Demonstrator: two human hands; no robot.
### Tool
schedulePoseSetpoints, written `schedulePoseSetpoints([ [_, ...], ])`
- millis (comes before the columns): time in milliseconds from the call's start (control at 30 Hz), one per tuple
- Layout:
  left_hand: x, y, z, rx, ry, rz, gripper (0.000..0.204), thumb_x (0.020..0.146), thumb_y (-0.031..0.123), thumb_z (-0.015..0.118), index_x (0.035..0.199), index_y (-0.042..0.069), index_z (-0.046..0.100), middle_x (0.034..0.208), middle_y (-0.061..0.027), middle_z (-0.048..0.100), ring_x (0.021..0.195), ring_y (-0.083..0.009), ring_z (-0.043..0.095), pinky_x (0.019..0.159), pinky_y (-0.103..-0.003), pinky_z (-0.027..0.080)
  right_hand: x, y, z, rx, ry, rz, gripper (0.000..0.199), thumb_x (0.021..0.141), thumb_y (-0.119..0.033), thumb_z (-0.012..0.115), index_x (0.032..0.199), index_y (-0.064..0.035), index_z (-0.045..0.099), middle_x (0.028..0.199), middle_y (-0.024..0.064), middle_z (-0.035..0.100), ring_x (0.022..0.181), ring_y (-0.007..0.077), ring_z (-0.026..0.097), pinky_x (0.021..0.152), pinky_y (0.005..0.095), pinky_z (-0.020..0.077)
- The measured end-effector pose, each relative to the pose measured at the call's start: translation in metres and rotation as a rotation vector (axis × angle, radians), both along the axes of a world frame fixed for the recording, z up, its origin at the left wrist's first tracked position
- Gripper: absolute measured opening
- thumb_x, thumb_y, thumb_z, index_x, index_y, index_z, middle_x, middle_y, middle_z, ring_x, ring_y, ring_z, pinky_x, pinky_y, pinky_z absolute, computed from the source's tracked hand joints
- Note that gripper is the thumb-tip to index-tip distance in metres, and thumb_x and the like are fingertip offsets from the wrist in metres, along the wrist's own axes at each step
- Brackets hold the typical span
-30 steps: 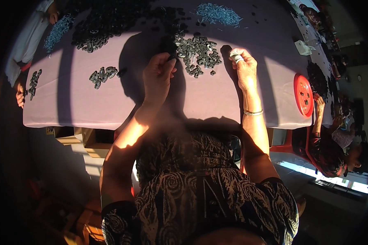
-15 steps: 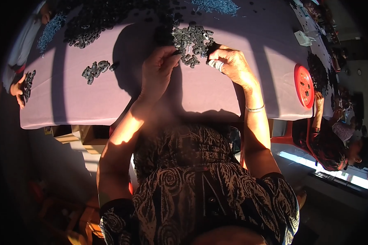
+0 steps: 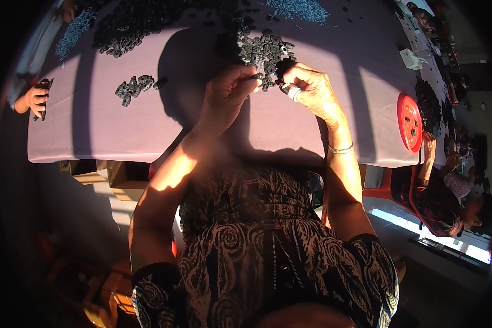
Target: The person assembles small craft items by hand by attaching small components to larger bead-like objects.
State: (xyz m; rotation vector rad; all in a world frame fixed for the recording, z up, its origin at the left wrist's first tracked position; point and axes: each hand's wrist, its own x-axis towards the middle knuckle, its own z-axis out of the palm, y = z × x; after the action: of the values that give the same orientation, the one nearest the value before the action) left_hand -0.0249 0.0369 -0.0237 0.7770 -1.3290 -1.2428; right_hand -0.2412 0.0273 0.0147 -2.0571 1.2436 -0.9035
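Observation:
My left hand (image 3: 228, 94) is closed in a pinch at the near left edge of a pile of small black parts (image 3: 263, 48). Between its thumb and forefinger sits one small black part (image 3: 256, 77). Across from it, my right hand (image 3: 313, 92) has thumb and fingers pressed together beside the pile's near right edge. Something dark shows at those fingertips, too small and shadowed to make out. A white band wraps a finger of that hand. Left of my hands lies a small group of similar black parts (image 3: 134, 88).
A large black heap (image 3: 131, 33) and blue small pieces (image 3: 298, 10) cover the far table. At right stands a red tray (image 3: 409, 123) holding a few parts, near a co-worker's arm (image 3: 429, 156). Another person's hand (image 3: 34, 99) rests at the left edge. Cardboard boxes (image 3: 128, 183) sit below.
My left hand has shifted right, toward my right hand, and a black part now shows in its pinch. The other person's hand at the left has closed over the dark parts there.

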Motion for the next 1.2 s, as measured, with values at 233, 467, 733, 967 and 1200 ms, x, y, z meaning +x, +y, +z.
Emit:
schedulePoseSetpoints([
  [233, 0.001, -0.001, -0.004, -0.051, -0.04, -0.081, 0.019, 0.091, 0.001, 0.057, 0.109, 0.0, 0.06, 0.086, 0.0006, 0.062, 0.075, -0.004, 0.057, 0.064, -0.02, 0.046, 0.024, 0.008, 0.007, 0.227, -0.503, 0.099, 0.012, 0.08, 0.006, 0.062, 0.087, -0.0039, 0.061, 0.077, -0.0061, 0.055, 0.071, 0.0032, 0.049, 0.063, 0.0199, 0.0414],
  [467, -0.003, -0.001, -0.002, -0.015, 0.004, -0.1, 0.017, 0.086, 0.002, 0.06, 0.102, 0.0, 0.062, 0.073, 0.0022, 0.055, 0.068, -0.0038, 0.049, 0.061, -0.021, 0.042, 0.027, 0.005, -0.004, 0.327, -0.676, 0.119, 0.016, 0.084, 0.006, 0.056, 0.095, -0.0043, 0.062, 0.084, -0.0019, 0.061, 0.074, 0.0054, 0.055, 0.066, 0.0213, 0.0457],
  [733, -0.003, -0.002, -0.008, -0.039, -0.007, -0.119, 0.014, 0.086, 0.003, 0.06, 0.1, 0.001, 0.063, 0.071, 0.0028, 0.054, 0.066, -0.0043, 0.048, 0.061, -0.021, 0.041, 0.03, 0.007, -0.002, 0.287, -0.581, 0.085, 0.017, 0.084, 0.007, 0.054, 0.094, -0.0041, 0.061, 0.081, -0.0028, 0.06, 0.072, 0.0048, 0.054, 0.064, 0.0205, 0.0456],
  [967, -0.001, -0.002, -0.001, -0.059, -0.076, -0.104, 0.013, 0.085, 0.0, 0.058, 0.096, 0.001, 0.064, 0.07, 0.0005, 0.056, 0.067, -0.0056, 0.052, 0.061, -0.022, 0.043, 0.031, 0.009, 0.001, 0.252, -0.534, 0.099, 0.014, 0.084, 0.006, 0.059, 0.093, -0.0039, 0.06, 0.079, -0.0054, 0.057, 0.072, 0.0023, 0.049, 0.064, 0.0186, 0.0414],
  [1200, -0.002, -0.003, -0.006, -0.091, -0.115, -0.058, 0.01, 0.083, -0.002, 0.058, 0.09, 0.0, 0.064, 0.068, -0.0021, 0.058, 0.064, -0.0065, 0.053, 0.058, -0.023, 0.044, 0.031, 0.011, 0.003, 0.195, -0.451, 0.112, 0.013, 0.083, 0.005, 0.061, 0.093, -0.0037, 0.059, 0.077, -0.0071, 0.052, 0.073, 0.002, 0.047, 0.066, 0.0182, 0.0402],
])
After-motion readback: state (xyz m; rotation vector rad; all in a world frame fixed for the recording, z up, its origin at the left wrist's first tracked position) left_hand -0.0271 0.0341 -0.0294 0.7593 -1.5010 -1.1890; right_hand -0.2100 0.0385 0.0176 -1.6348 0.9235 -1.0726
